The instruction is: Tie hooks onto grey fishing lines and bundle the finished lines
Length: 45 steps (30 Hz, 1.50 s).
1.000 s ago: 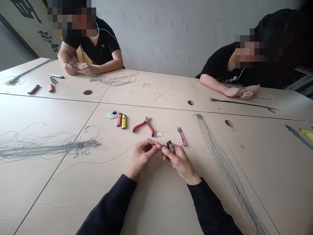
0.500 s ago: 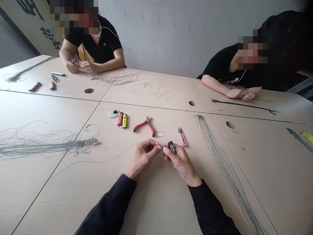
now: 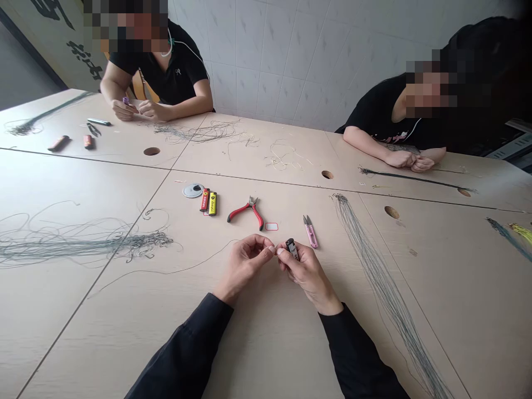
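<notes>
**Black lighter (image 3: 292,249) pinched in your right hand (image 3: 307,274)**

Your right thumb and fingers hold it tilted at the fingertips, hiding its lower end. Your left hand (image 3: 243,265) sits just beside it, fingertips pinched together; anything between them is too fine to make out. A thin dark line (image 3: 178,271) curves across the pale wood table (image 3: 75,343) toward that hand, but you can't tell whether it reaches your fingers.

Ahead of you lie red-handled pliers (image 3: 245,213), pink thread snips (image 3: 310,233), a red lighter (image 3: 204,199) and a yellow lighter (image 3: 213,203). A long bundle of grey line (image 3: 382,288) runs off the bottom edge of the view to your right, and a tangled hank of grey line (image 3: 83,246) is cut off at the left edge. Across the table, a co-worker's hands (image 3: 137,111) pinch a small purple object (image 3: 125,101), mostly hidden, while another co-worker's hands (image 3: 409,160) rest clasped.
</notes>
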Available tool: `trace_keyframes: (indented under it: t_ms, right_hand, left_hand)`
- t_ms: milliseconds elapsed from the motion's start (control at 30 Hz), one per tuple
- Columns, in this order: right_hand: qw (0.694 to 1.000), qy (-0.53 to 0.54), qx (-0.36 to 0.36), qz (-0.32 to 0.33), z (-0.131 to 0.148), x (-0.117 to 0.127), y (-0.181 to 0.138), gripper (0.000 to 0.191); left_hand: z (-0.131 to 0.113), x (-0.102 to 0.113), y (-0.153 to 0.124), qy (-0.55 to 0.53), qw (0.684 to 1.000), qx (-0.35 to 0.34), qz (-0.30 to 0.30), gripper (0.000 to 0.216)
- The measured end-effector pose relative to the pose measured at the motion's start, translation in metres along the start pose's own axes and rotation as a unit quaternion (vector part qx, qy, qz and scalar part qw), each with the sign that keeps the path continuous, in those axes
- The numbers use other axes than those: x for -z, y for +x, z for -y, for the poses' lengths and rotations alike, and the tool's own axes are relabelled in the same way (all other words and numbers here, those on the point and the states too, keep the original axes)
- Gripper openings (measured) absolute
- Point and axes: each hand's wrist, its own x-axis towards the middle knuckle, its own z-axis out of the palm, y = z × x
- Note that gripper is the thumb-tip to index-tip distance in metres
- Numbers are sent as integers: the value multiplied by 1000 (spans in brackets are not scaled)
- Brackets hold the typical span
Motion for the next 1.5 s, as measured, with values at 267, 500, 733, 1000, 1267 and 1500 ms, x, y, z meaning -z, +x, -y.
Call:
trace_keyframes:
  t_ms: [267,500,733,1000,1267,1500]
  right_hand:
    - [1000,20,0,-6,3,-1,-1,30]
    - [999,7,-3,-33,4,-1,0,31]
    - [999,6,-13,-33,3,0,0,35]
    - [999,19,-18,-26,3,-3,-1,37]
    - [998,56,-27,-24,5,-6,-1,37]
    - [997,76,-22,-20,7,-6,-2,36]
  left_hand:
    - [-4,-2,-1,-31,999,6,25,27]
    - [-3,0,-1,18,1000,1,9,26]
    - [-2,-1,-1,28,999,11,18,28]
    - [-5,-2,-2,-8,999,9,33,25]
    - [-3,-4,-1,-55,997,12,49,25]
    - [-3,-3,0,-46,997,17,52,28]
